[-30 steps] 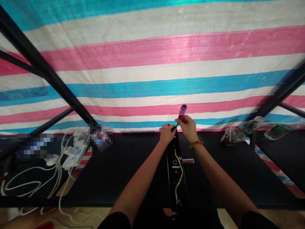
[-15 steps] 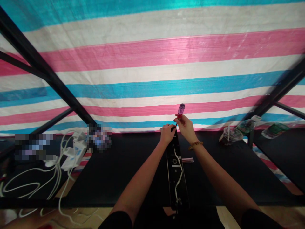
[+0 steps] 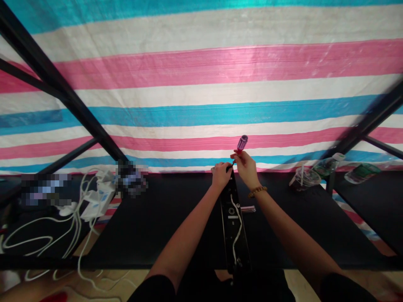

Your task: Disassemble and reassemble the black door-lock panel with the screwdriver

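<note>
Purple above red, in the handle of a screwdriver point(image 3: 242, 143) just right of the middle of the frame. Held handle-up, slightly tilted, clamped low between the fingers of the right hand point(image 3: 247, 167). Tip aimed down at the far end of a long black casing point(image 3: 231, 237) (too dark there to make out any contact). Closed round that same end, by the look of it, with the fingers of the left hand point(image 3: 222, 175). Laid lengthwise on the black bench point(image 3: 151, 235), from the centre down to the lower edge, with a white cable point(image 3: 239, 228) exposed along the top.

Apparently midway through screwdriver work at that end, and not finished. Impossible to tell whether turning in or out, or how much done and how much left.

No brand or writing legible. On the casing, a pale label-like strip point(image 3: 233, 217), too small to read; at far right, green on a clear bottle point(image 3: 363, 173), likewise unreadable; at left, bluish marks on a white power strip point(image 3: 94, 209), too blurred.
</note>
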{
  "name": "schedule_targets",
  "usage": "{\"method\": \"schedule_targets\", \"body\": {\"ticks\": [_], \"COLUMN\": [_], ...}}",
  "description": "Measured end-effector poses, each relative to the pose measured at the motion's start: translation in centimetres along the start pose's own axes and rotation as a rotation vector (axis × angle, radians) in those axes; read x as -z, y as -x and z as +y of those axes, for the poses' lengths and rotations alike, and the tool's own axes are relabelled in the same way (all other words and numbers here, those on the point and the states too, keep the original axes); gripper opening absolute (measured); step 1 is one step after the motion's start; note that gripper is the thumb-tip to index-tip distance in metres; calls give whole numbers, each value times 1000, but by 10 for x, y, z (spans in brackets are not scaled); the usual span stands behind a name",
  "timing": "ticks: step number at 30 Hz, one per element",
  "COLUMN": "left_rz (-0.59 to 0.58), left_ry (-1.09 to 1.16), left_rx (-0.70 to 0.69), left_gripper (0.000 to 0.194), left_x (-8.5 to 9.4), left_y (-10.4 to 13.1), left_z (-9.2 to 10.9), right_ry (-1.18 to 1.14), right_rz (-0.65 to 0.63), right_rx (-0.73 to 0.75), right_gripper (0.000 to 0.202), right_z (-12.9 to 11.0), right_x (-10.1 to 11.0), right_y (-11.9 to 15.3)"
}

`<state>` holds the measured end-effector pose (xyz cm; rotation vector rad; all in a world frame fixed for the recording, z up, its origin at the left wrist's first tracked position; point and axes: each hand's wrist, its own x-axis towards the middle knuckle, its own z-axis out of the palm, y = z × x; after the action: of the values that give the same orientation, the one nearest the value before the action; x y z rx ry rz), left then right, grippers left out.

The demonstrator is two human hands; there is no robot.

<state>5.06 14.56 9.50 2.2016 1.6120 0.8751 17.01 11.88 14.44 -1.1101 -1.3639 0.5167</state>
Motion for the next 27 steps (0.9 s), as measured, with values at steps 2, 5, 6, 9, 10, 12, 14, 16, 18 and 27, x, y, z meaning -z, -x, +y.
{"method": "schedule_targets", "body": {"ticks": [2, 5, 6, 9, 10, 12, 14, 16, 18, 27], "left_rz": [2, 6, 7, 11, 11, 11, 11, 11, 12, 17], "left_ry": [-1, -2, -2, -2, -3, -3, -2, -2, -1, 35], "left_rx": [-3, -5, -4, 0, 3, 4, 2, 0, 0, -5], "left_gripper": [18, 18, 18, 18, 17, 17, 17, 17, 17, 13], "left_x": [0, -1, -2, -2, -2, -2, -2, -2, -2, 1], "left_y": [1, 0, 0, 0, -1, -1, -1, -1, -1, -1], "left_z": [0, -1, -1, -2, -2, -2, -2, -2, -2, -1], "right_ry": [-56, -66, -57, -57, -66, -73, -61, -40, -9, -11], "right_rz": [59, 122, 119, 57, 38, 27, 47, 78, 91, 87], "right_rx": [-37, -70, -67, -30, -20, -7, -8, -29, -41, 18], "right_gripper": [26, 29, 29, 29, 29, 29, 29, 28, 27, 27], "right_z": [3, 7, 8, 10, 10, 10, 9, 7, 6, 1], "right_x": [-3, -5, -5, -4, -4, -5, -6, -7, -6, 4], "right_y": [0, 1, 2, 4, 4, 5, 5, 4, 3, 12]}}
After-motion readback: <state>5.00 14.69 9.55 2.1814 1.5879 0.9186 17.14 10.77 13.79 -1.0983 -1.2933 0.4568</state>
